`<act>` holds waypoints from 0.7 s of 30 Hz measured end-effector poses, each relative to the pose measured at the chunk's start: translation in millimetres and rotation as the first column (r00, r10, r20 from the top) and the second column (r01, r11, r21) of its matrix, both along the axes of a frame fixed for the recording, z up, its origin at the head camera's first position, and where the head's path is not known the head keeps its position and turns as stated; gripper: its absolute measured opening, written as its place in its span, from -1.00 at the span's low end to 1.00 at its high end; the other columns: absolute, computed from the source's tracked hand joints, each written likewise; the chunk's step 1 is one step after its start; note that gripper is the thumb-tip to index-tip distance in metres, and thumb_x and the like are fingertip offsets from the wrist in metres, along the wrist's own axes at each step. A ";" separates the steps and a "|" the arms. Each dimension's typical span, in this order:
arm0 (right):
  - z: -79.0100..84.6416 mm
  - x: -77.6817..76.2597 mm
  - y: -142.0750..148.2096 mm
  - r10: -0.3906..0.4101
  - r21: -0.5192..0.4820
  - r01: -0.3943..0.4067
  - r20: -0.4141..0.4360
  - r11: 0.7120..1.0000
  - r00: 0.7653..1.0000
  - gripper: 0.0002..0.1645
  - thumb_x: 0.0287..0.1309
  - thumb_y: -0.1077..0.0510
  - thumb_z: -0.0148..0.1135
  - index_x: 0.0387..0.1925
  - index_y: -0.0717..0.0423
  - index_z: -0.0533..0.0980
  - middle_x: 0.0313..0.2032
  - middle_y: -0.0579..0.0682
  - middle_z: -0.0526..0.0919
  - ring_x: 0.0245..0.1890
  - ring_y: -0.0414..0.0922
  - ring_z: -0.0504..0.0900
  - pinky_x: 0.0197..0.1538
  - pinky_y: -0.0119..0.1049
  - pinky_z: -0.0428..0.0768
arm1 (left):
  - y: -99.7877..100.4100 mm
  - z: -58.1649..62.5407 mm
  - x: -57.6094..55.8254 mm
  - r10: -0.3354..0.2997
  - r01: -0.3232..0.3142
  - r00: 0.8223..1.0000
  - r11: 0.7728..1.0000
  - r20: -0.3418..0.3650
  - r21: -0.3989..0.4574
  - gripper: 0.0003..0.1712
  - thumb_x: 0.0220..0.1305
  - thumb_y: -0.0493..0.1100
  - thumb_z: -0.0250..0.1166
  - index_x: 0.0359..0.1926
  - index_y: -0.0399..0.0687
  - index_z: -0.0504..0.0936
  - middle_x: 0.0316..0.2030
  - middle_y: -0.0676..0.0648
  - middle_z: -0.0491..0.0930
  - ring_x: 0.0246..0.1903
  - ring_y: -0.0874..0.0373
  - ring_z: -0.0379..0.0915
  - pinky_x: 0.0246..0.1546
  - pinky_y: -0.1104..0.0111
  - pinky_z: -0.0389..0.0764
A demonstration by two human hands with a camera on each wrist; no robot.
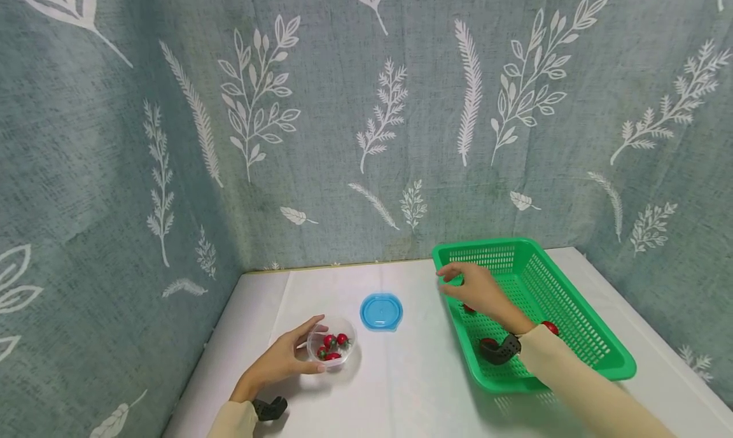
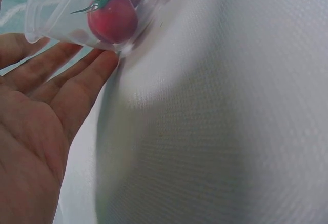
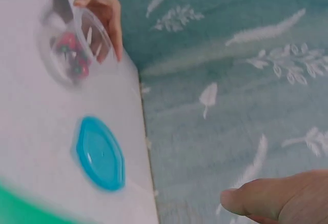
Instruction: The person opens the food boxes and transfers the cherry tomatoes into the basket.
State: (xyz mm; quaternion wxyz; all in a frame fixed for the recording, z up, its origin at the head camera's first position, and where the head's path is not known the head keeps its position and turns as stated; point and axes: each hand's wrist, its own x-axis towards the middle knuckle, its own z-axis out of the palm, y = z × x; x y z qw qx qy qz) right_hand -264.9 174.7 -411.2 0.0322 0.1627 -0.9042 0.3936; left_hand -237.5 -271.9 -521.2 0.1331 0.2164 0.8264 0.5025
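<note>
My left hand point(image 1: 280, 360) holds a clear round plastic tub point(image 1: 348, 331), its fingers round the far side and the thumb at the near side. Inside the tub lie several cherry tomatoes point(image 1: 330, 340), red with green stems. In the left wrist view the fingertips touch the wall of the tub point(image 2: 61, 16), close over the white cloth. My right hand point(image 1: 476, 288) hovers above the left part of a green plastic basket point(image 1: 572, 298), with thumb and fingers apart and nothing seen between them. A few red tomatoes point(image 1: 550, 327) lie in the basket, partly hidden by the right arm.
A blue lid point(image 1: 381, 311) lies flat on the white-covered table point(image 1: 401, 387) between the tub and the basket. Patterned grey-green fabric point(image 1: 343, 139) hangs behind the table and along its left side.
</note>
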 end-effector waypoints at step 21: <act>1.2 4.3 -95.0 0.124 0.010 -0.124 -0.039 0.992 0.992 -0.75 0.22 0.14 0.47 -0.06 -0.04 0.71 -0.21 -0.06 0.74 -0.49 -0.17 0.52 -0.42 -0.27 0.54 | -1.1 0.1 -0.6 -0.028 0.028 1.000 0.999 0.005 0.034 0.22 0.12 -0.07 0.61 0.64 -0.03 0.05 0.42 -0.19 0.36 0.51 -0.24 0.07 0.38 0.07 0.35</act>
